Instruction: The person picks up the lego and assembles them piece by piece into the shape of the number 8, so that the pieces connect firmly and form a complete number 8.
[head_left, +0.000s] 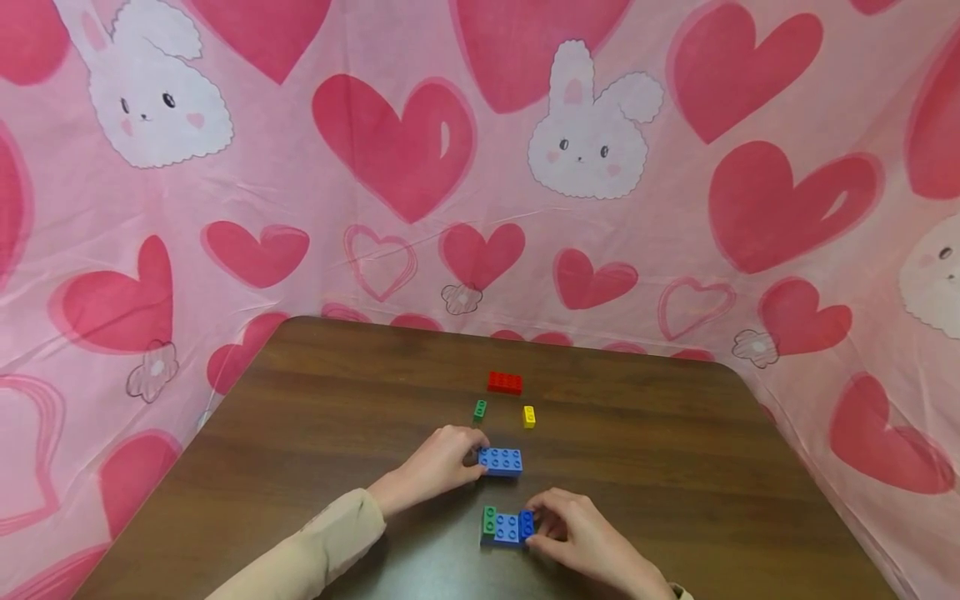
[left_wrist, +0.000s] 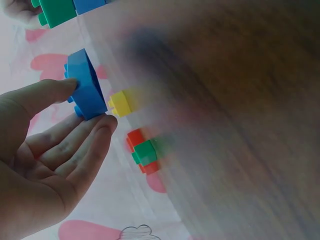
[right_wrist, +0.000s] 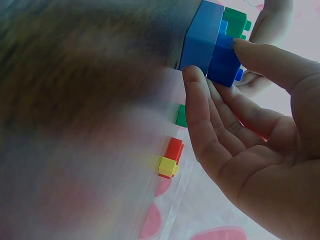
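My left hand pinches the left end of a light blue eight-stud brick, thumb on one side and fingers on the other. In the left wrist view that brick is held tilted, its hollow underside partly showing. Nearer to me, my right hand grips the right end of a small stack. Its base is a light blue brick, with a green two-stud brick on the left end and a dark blue two-stud brick on the right. The right wrist view shows thumb and fingertips on the dark blue brick.
Farther back on the brown table lie a red brick, a small green brick and a small yellow brick. A pink cloth printed with hearts and rabbits hangs behind and beside the table.
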